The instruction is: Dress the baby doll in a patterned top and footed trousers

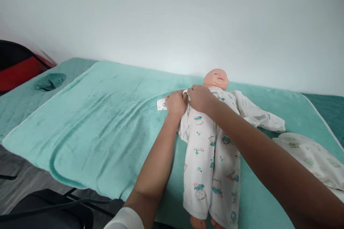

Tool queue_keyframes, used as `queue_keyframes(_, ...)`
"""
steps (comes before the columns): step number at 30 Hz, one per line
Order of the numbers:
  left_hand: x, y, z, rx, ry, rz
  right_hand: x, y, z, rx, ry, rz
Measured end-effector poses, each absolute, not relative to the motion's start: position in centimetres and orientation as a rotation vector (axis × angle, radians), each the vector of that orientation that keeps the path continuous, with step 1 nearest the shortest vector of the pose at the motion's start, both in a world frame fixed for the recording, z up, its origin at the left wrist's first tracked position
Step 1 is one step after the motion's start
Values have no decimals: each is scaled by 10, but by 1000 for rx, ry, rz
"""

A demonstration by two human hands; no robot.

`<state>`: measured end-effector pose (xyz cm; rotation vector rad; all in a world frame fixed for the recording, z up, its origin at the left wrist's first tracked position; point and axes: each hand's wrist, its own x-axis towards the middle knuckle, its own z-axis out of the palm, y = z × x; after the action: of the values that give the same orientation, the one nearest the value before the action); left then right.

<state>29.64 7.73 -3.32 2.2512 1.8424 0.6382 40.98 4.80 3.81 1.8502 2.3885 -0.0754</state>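
A baby doll lies on its back, dressed in a white printed pajama top and white printed pajama pants. My left hand is closed around the sleeve at the picture's left, and the sleeve's cuff sticks out beyond it. Close beside it, my right hand grips the same sleeve nearer the doll's shoulder, fingers bent over the cloth. The doll's arm inside this sleeve is hidden. The other sleeve stretches out flat to the right. Bare doll feet show below the pants.
A green cloth covers the padded table, which has a round hole at its left end. Another white printed cloth lies at the right. A wall runs behind; a black chair stands at lower left.
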Motion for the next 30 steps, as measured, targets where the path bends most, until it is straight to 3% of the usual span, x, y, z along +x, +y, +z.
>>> queue_keyframes(10, 292, 81, -33, 2194, 1881, 580, 400, 80, 36, 1687, 2281, -149)
queue_keyframes(19, 282, 71, -37, 2125, 1875, 743, 426, 72, 46, 1658, 2358, -189)
queue_keyframes(30, 265, 55, -48, 1948, 1918, 753, 465, 40, 86, 1809, 2259, -45)
